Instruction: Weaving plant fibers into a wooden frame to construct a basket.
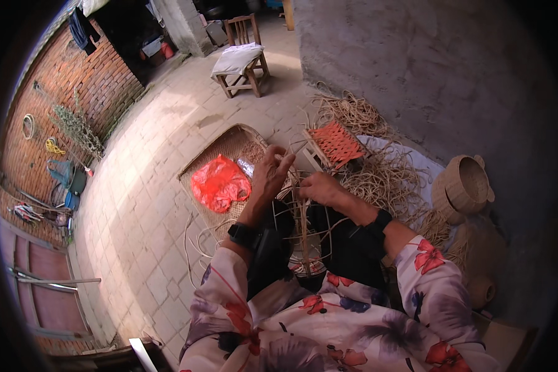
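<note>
Over my lap stands a loose bundle of thin tan weaving strands (303,232), like straw or cane, with loose ends curving out to both sides. My left hand (270,177) is raised at the upper left of the bundle, its fingers pinched together at a strand. Lower and to the right, my right hand (328,190) has its fingertips closed on a strand at the bundle's right side. The fingers partly hide what they grip. Dark bands circle both wrists. Between my knees, the lower end of the bundle is partly hidden.
A woven tray (189,175) at the left holds a red plastic bag (220,183). Ahead is a small stool with an orange woven seat (336,144). Loose strand piles (384,177) and woven baskets (467,183) lie right, by a grey wall. A wooden chair (240,59) stands farther off.
</note>
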